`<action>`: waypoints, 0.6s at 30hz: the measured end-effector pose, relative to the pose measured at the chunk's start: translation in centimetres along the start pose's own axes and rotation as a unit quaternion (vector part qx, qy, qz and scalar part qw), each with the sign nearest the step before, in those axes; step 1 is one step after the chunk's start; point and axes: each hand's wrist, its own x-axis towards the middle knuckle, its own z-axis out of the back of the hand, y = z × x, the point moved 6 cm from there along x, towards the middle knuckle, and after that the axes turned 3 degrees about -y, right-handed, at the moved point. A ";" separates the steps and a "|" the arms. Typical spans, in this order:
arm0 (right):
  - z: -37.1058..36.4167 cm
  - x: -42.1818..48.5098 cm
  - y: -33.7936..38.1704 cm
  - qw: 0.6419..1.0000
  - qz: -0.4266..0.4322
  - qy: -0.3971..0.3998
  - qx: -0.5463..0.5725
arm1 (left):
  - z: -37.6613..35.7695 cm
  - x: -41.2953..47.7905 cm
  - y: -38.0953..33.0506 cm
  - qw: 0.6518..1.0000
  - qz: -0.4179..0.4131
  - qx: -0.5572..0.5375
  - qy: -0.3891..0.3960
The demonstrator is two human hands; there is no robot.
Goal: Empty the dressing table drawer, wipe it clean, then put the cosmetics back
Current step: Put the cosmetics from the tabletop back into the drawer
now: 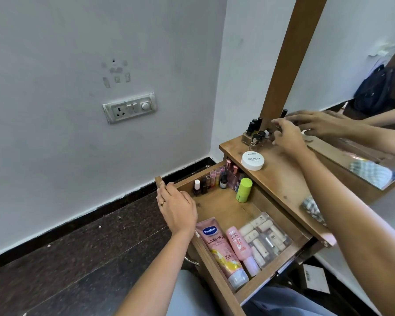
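The wooden drawer [217,208] is pulled out, and my left hand [177,207] rests on its front left edge. Inside lie a pink Vaseline tube [219,247], a smaller pink bottle [238,246], a clear case of lipsticks [265,236], an upright green stick [244,189] and several small bottles [214,179] along the back. My right hand [287,137] reaches over the tabletop [281,179] beside a cluster of nail polish bottles [254,133]; its fingertips touch one small bottle. A white nail polish remover tub [253,160] stands on the tabletop.
A mirror [360,99] in a wooden frame stands behind the tabletop and reflects my right hand. A checked cloth [311,208] lies on the tabletop at the right. A switch panel [130,107] is on the wall. Dark floor lies to the left.
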 end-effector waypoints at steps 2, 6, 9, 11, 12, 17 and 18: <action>-0.8 0.7 0.1 0.995 0.028 0.062 -0.077 | 0.0 0.1 0.1 1.000 0.002 0.000 -0.002; -1.8 1.2 -0.3 0.991 0.037 0.088 -0.089 | 0.0 0.1 0.1 1.000 0.004 -0.003 -0.005; -1.8 1.4 -0.4 0.996 0.039 0.043 -0.060 | 0.1 0.1 0.1 1.000 0.007 -0.011 -0.009; -1.6 1.3 -0.3 0.998 0.039 0.019 -0.050 | 0.0 0.2 0.1 1.000 0.008 -0.013 -0.010; -1.4 1.2 -0.3 0.998 0.034 0.013 -0.047 | 0.0 0.2 0.1 1.000 0.007 -0.012 -0.011; 2.1 -0.5 0.0 0.997 0.022 -0.051 -0.048 | 0.0 0.1 0.1 1.000 0.002 -0.006 -0.015; 3.6 -1.4 0.6 0.995 0.034 -0.081 -0.041 | 0.0 0.1 0.1 1.000 0.003 -0.005 -0.016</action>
